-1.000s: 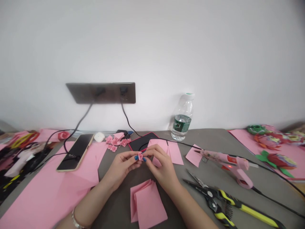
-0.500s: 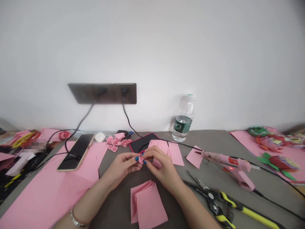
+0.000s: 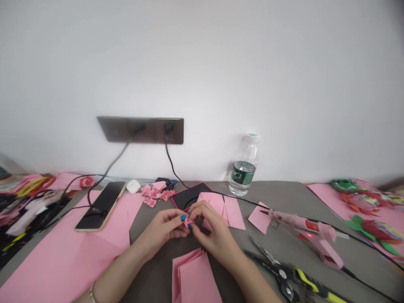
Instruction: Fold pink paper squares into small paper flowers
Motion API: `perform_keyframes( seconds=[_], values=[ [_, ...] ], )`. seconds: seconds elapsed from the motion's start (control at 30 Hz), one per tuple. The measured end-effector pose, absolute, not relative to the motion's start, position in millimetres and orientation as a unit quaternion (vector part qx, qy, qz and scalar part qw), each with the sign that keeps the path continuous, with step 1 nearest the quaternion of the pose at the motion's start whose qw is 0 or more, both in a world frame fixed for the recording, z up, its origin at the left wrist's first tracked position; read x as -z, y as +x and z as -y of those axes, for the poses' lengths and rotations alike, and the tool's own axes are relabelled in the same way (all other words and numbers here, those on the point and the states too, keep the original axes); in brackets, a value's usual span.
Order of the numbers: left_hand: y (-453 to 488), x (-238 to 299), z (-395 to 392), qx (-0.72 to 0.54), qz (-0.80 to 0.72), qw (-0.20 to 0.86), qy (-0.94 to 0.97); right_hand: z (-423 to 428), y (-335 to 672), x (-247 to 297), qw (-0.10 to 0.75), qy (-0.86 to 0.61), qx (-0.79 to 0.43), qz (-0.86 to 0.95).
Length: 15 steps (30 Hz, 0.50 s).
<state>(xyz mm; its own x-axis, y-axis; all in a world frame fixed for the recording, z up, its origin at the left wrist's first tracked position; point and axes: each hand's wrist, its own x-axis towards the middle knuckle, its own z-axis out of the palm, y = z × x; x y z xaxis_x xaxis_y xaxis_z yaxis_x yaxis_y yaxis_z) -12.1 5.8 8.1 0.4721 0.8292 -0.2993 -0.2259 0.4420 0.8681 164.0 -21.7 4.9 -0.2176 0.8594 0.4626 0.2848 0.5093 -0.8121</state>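
A white wall (image 3: 202, 63) rises behind a grey work table (image 3: 277, 198), with a dark socket panel (image 3: 140, 130) feeding black cables (image 3: 115, 166) down to the tabletop. A large pink paper sheet (image 3: 63, 261) spreads across the left side, under a smartphone (image 3: 101, 206), and paper flowers (image 3: 374, 231) lie on more pink paper at the far right. On the right of the table are a pink hot glue gun (image 3: 303, 227) with a lit red light and yellow-handled pliers (image 3: 280, 273). Further back stand a plastic water bottle (image 3: 243, 168) and a dark device in a red case (image 3: 186, 198). Folded pink paper squares (image 3: 195, 277) lie just below the hands, and a cluster of small pink paper roses (image 3: 154, 193) sits beside a small white case (image 3: 133, 186). The tiny pink paper rose (image 3: 188, 221) is held in the air above the table, between the left hand (image 3: 160, 235) and the right hand (image 3: 217, 235). Their blue-nailed fingertips (image 3: 183, 218) pinch it from both sides, while the other fingers curl loosely; the fingers cover much of it, so its exact shape is hard to make out.
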Motion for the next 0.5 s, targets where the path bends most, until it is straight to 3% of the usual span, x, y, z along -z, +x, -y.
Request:
perform_keyframes(
  seconds=[0.5],
  values=[
    [-10.3, -8.5, -6.1, -0.350, -0.383, 0.754, 0.402, 21.4, 163.8, -2.8, 0.474, -0.412, -0.266, 0.732]
  ],
)
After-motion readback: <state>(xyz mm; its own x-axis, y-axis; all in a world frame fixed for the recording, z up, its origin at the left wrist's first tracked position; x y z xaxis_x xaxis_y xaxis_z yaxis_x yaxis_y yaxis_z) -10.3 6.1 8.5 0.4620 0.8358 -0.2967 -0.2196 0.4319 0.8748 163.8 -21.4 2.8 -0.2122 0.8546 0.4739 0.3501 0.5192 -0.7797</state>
